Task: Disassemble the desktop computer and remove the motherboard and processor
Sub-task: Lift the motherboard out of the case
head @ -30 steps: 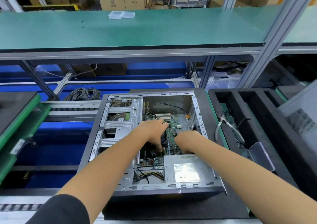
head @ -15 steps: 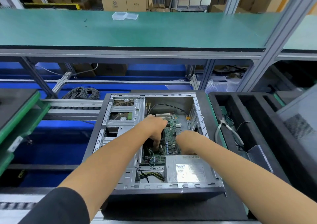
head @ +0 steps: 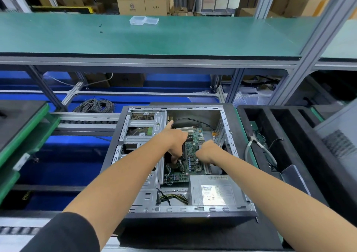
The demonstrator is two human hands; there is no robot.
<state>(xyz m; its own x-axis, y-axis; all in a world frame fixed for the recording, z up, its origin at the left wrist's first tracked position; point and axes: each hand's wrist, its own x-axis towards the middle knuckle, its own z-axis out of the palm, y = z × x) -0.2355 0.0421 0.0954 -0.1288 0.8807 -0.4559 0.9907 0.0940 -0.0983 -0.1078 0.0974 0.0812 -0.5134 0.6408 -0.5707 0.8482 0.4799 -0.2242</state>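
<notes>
Both hands have reached deeper into the open computer case (head: 174,212) since a second ago. Left hand (head: 174,138) and right hand (head: 207,151) curl down onto the green motherboard (head: 192,155) — what the fingers grip is hidden. Its power supply (head: 214,191) bears a white label, print unreadable. Pliers (head: 258,149) lie in the black foam tray (head: 301,151) just beside the case — cardboard boxes (head: 143,4) stand beyond the bench.

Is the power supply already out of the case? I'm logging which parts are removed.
No, the power supply sits inside the case, at its near right corner.
</notes>
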